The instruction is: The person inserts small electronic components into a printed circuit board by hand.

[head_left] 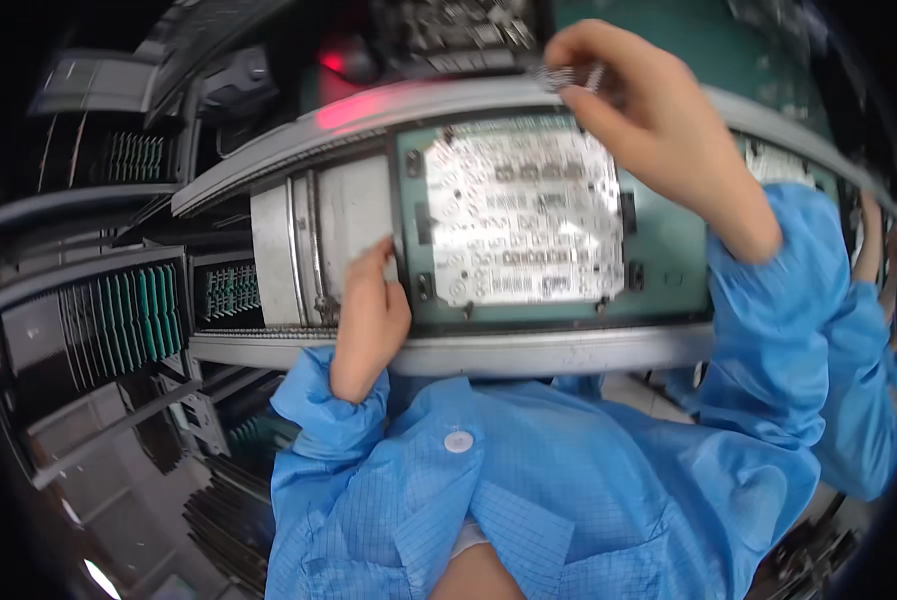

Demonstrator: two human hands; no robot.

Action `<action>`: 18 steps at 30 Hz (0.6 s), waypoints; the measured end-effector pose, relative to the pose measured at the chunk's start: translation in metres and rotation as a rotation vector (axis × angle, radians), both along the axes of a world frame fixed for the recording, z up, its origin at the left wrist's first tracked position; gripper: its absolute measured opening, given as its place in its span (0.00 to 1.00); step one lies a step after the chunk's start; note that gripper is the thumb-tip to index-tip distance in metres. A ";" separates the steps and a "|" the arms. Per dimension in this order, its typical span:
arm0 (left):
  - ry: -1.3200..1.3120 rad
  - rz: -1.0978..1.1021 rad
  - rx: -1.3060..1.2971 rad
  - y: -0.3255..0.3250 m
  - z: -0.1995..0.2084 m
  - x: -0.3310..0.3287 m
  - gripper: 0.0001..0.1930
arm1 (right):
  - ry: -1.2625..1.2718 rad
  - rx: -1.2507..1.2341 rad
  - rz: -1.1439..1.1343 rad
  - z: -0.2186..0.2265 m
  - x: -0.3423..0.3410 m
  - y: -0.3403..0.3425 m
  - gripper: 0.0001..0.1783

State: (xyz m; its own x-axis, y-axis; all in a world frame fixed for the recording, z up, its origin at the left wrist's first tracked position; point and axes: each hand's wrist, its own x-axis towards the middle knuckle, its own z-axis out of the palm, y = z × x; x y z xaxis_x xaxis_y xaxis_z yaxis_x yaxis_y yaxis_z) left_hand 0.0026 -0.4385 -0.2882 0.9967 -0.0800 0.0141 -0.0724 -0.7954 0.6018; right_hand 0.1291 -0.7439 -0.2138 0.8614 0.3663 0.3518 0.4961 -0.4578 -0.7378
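Note:
A white circuit-board panel (528,225) with rows of printed patterns and small parts lies in a green carrier plate (668,262) on the conveyor. My left hand (373,315) is at the carrier's dark left edge, thumb and fingers partly apart and reaching forward, with nothing visible in them. Above the far rail, my right hand (658,120) is closed in a pinch, thumb against curled fingers. Small, shiny, blurred metallic pieces (560,76) show at its fingertips, their exact kind unclear.
Metal conveyor rails (528,354) run along the near and far sides. Beyond the far rail stands a dark tray of small parts (458,35), with a red light (334,62) beside it. Racks of green boards (133,315) stand left. Another person's blue sleeve (861,385) is at right.

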 end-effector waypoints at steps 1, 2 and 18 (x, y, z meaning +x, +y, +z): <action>0.140 0.029 -0.141 -0.001 -0.002 -0.002 0.27 | -0.141 -0.143 0.013 0.001 0.027 0.010 0.13; 0.159 0.030 -0.219 -0.001 -0.011 -0.003 0.28 | -0.133 -0.223 0.033 0.000 0.052 0.018 0.14; -0.417 0.524 -0.145 0.054 0.048 -0.104 0.22 | -0.294 -0.616 0.475 0.024 0.184 0.065 0.26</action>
